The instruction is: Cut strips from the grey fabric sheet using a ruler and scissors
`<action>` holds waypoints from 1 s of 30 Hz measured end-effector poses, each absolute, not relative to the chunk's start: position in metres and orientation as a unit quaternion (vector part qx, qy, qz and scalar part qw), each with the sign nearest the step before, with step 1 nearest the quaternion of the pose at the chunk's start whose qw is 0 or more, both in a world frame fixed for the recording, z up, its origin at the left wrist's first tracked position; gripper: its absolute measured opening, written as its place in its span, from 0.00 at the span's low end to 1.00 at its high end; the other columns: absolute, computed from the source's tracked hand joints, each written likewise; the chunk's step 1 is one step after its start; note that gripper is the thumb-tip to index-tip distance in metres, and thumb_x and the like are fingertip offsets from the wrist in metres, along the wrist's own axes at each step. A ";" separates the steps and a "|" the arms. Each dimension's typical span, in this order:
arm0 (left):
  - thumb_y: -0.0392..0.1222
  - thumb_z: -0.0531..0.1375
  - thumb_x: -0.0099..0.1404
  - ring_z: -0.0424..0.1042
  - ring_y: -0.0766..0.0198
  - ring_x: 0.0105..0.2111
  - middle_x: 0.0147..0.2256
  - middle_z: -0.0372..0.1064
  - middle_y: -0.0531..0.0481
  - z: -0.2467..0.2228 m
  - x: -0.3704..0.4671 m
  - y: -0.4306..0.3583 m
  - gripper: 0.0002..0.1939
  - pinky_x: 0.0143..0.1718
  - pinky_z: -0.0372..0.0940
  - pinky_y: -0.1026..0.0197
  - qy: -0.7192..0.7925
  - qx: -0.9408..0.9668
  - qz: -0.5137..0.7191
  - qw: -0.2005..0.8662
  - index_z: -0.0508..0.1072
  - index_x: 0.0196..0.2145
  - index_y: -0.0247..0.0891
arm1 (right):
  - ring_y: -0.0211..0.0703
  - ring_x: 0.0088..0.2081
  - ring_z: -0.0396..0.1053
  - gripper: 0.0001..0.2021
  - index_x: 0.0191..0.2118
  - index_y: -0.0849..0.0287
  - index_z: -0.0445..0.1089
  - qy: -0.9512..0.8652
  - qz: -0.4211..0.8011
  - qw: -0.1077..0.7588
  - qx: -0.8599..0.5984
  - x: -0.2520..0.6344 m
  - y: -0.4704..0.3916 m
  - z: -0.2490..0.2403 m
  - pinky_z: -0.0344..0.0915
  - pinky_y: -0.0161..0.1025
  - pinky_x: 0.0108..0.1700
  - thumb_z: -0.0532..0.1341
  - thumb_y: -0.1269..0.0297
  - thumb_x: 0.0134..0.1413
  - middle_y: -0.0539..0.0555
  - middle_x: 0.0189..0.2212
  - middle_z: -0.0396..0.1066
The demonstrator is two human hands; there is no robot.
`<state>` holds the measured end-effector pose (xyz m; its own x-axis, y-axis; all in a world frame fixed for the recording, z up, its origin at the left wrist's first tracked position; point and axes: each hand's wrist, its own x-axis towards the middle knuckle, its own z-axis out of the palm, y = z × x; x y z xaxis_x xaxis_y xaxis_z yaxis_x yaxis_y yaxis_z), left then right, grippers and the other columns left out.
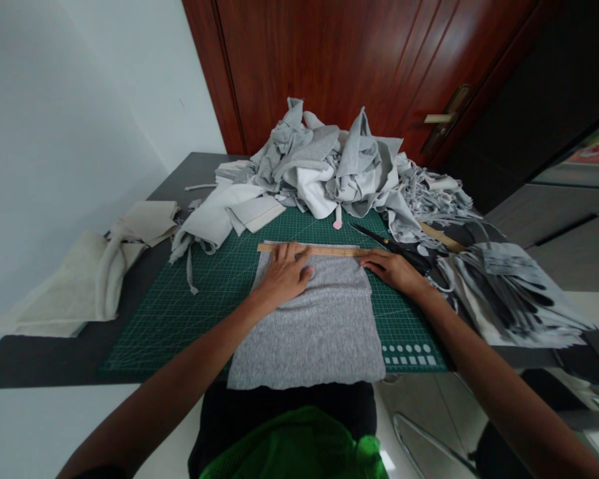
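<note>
A piece of grey knit fabric [309,339] lies on the green cutting mat [190,332], its near edge hanging past the table's front edge. Across its far edge runs a wooden ruler [332,251]. My left hand [286,273] rests flat on the ruler's left part and the fabric, thumb spread away from the fingers. At the ruler's right end, my right hand [392,267] lies low with its fingers stretched onto the wood and the fabric's corner. Black scissors [387,243] lie just beyond my right hand.
Heaped grey and white fabric scraps [324,159] cover the back of the table. Cream cloth [100,279] lies at the left, partly over the table edge. A stack of folded grey fabric [514,293] sits at the right. Behind stands a wooden door [319,60].
</note>
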<state>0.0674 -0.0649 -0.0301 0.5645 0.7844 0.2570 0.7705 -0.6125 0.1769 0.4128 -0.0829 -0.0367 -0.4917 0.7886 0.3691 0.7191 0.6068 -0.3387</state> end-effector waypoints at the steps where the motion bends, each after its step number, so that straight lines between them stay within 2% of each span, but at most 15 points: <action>1: 0.52 0.51 0.79 0.57 0.39 0.66 0.65 0.60 0.35 -0.029 0.067 -0.065 0.30 0.71 0.56 0.33 0.440 0.884 0.154 0.021 0.63 0.72 0.39 | 0.50 0.48 0.82 0.12 0.49 0.52 0.80 -0.861 0.068 0.253 -0.437 0.413 -0.083 -0.037 0.80 0.48 0.53 0.58 0.60 0.74 0.56 0.46 0.81; 8: 0.53 0.51 0.79 0.58 0.40 0.65 0.64 0.60 0.36 -0.026 0.068 -0.065 0.29 0.70 0.56 0.35 0.440 0.886 0.142 0.023 0.63 0.72 0.39 | 0.50 0.51 0.81 0.12 0.49 0.53 0.80 -0.862 0.079 0.268 -0.423 0.411 -0.085 -0.037 0.78 0.49 0.57 0.58 0.59 0.74 0.57 0.49 0.82; 13: 0.52 0.51 0.79 0.60 0.40 0.63 0.63 0.62 0.36 -0.022 0.067 -0.066 0.28 0.69 0.58 0.35 0.445 0.883 0.146 0.022 0.65 0.71 0.39 | 0.52 0.55 0.79 0.15 0.58 0.52 0.76 -0.855 0.071 0.277 -0.433 0.414 -0.091 -0.027 0.75 0.53 0.61 0.58 0.59 0.74 0.57 0.54 0.81; 18: 0.45 0.53 0.78 0.65 0.46 0.58 0.56 0.68 0.39 -0.003 0.076 -0.060 0.22 0.65 0.62 0.41 0.429 0.891 0.148 0.006 0.70 0.65 0.39 | 0.55 0.47 0.78 0.15 0.48 0.56 0.78 -0.764 -0.060 0.325 -0.554 0.455 -0.101 -0.014 0.75 0.52 0.54 0.55 0.59 0.74 0.62 0.44 0.80; 21: 0.39 0.53 0.77 0.68 0.50 0.54 0.49 0.72 0.42 0.008 0.099 -0.041 0.16 0.59 0.66 0.48 0.378 0.912 0.156 0.037 0.75 0.56 0.39 | 0.56 0.42 0.77 0.13 0.42 0.57 0.79 -0.722 -0.106 0.290 -0.619 0.484 -0.105 -0.020 0.75 0.52 0.50 0.56 0.62 0.69 0.63 0.40 0.79; 24: 0.36 0.53 0.76 0.70 0.52 0.51 0.46 0.74 0.42 0.007 0.132 -0.014 0.14 0.58 0.67 0.49 0.343 0.918 0.183 0.079 0.78 0.49 0.37 | 0.57 0.40 0.77 0.11 0.40 0.57 0.79 -0.719 -0.093 0.234 -0.647 0.497 -0.107 -0.032 0.75 0.52 0.48 0.58 0.65 0.64 0.62 0.36 0.79; 30: 0.32 0.61 0.71 0.73 0.56 0.46 0.41 0.76 0.45 -0.026 0.185 0.028 0.07 0.57 0.67 0.51 0.289 0.910 0.241 0.176 0.80 0.39 0.37 | 0.59 0.42 0.79 0.14 0.44 0.59 0.81 -0.742 -0.059 0.182 -0.643 0.491 -0.101 -0.037 0.76 0.53 0.50 0.56 0.64 0.68 0.65 0.39 0.82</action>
<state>0.1846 0.0281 -0.0257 0.7166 0.6104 0.3375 0.4408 -0.7713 0.4591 0.4913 -0.1014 -0.0372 -0.1074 0.9323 0.3453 0.9751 0.1666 -0.1467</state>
